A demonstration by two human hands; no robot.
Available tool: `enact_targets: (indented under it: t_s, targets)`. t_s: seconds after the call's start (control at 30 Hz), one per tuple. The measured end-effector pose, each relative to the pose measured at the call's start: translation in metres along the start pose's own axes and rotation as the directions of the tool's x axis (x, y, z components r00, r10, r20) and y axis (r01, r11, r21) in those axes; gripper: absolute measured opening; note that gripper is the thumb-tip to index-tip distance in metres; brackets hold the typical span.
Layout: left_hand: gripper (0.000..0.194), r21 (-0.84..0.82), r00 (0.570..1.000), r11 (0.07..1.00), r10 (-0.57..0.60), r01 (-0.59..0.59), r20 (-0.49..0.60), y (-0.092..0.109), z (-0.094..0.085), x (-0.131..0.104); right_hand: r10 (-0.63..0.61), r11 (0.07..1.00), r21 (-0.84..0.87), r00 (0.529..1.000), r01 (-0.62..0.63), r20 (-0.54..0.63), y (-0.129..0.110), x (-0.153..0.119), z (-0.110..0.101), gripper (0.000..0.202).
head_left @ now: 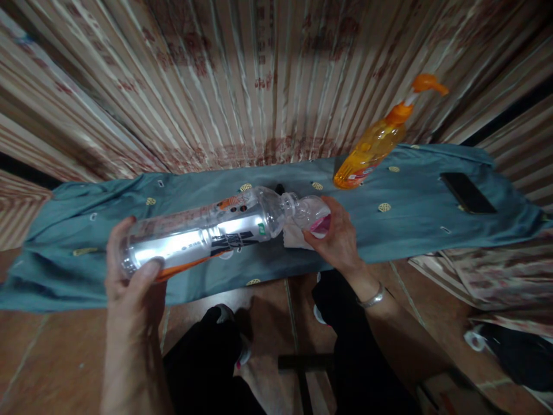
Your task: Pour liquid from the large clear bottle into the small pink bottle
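A large clear plastic bottle point(185, 236) with a silver, black and orange label lies nearly level above the cloth, its neck to the right. My left hand point(133, 271) is wrapped round its base. At the bottle's mouth is a small, rounded clear plastic piece point(306, 208), neck against neck, with pink showing at its wide end. My right hand point(339, 239) grips that wide end between thumb and fingers. Whether the two necks are joined or only touching, I cannot tell. Below the necks lies a white paper or cloth point(298, 238), partly hidden.
A teal patterned cloth point(268, 268) covers the narrow table. An orange pump bottle point(371, 150) with orange liquid stands at the back right. A dark phone point(468, 193) lies farther right. Behind hangs a pleated curtain point(242, 86). My legs are below the front edge.
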State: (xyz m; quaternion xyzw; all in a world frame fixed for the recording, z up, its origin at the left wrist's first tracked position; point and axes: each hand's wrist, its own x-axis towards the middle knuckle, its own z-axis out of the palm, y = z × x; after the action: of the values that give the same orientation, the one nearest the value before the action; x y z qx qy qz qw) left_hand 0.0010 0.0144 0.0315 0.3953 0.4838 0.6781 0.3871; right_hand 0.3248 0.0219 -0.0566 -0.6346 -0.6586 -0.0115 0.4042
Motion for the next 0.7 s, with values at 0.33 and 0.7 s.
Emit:
enact_targets:
  t_s: [0.33,0.7]
  targets:
    - [0.078,0.004,1.0,1.0,-0.01,0.01,0.017,-0.0005,0.0005,-0.0007,-0.001,1.0,0.0,1.0,0.001,0.003,0.0001,-0.0006,-0.0007,0.074]
    - [0.079,-0.003,1.0,1.0,-0.003,0.003,0.031,-0.0011,-0.0021,0.0006,-0.009,1.0,-0.004,1.0,0.009,0.005,0.001,-0.0008,-0.001,0.075]
